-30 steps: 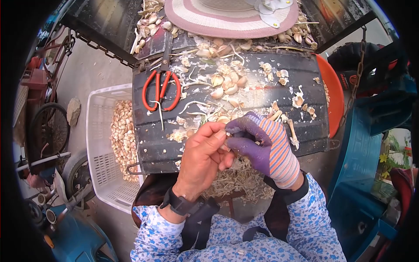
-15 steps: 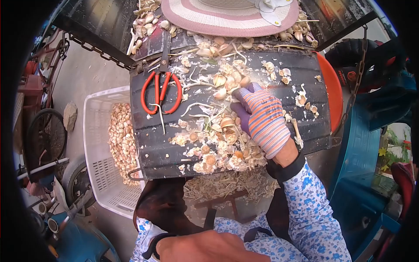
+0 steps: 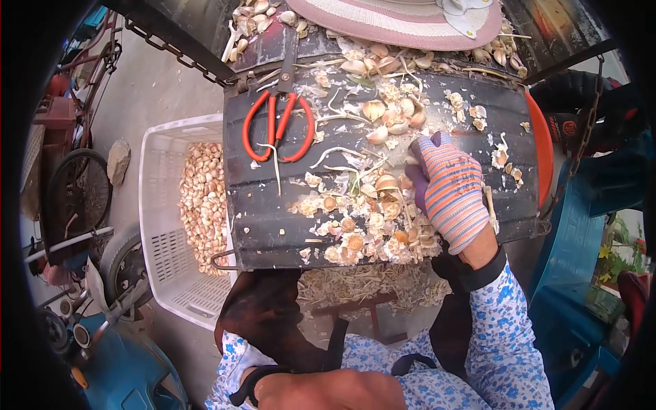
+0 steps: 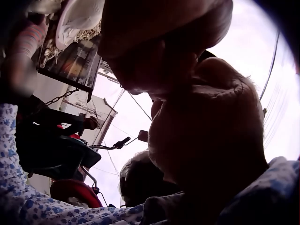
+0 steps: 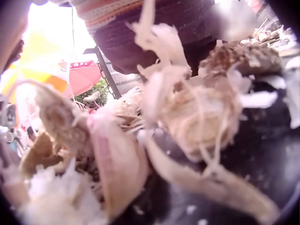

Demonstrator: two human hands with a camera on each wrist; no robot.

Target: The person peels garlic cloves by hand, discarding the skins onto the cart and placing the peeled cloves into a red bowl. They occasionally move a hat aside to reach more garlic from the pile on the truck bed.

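Observation:
My right hand (image 3: 451,188), in a striped, purple-palmed glove, lies low over the black ribbed metal panel (image 3: 263,212). Its bent fingertips point toward a small group of garlic cloves (image 3: 396,117), and their undersides are hidden, so I cannot tell whether they hold anything. Dry garlic scraps and root ends (image 3: 355,239) lie to its left. In the right wrist view, a clove (image 5: 119,166) and peeled skin (image 5: 164,47) are close before the purple glove. My bare left hand (image 3: 331,391) is raised at the bottom edge close to the camera, its fingers out of the head view.
Red-handled scissors (image 3: 279,123) lie at the panel's left. A white plastic crate (image 3: 154,205) of cloves stands left below it. A wide-brimmed hat (image 3: 403,31) rests at the back, and an orange basin (image 3: 540,150) shows at the right. Chains (image 3: 174,58) flank the panel.
Both hands were together over the panel's front. The left has risen toward the camera, while the right has moved forward and right, down to the panel. The head view has shifted slightly.

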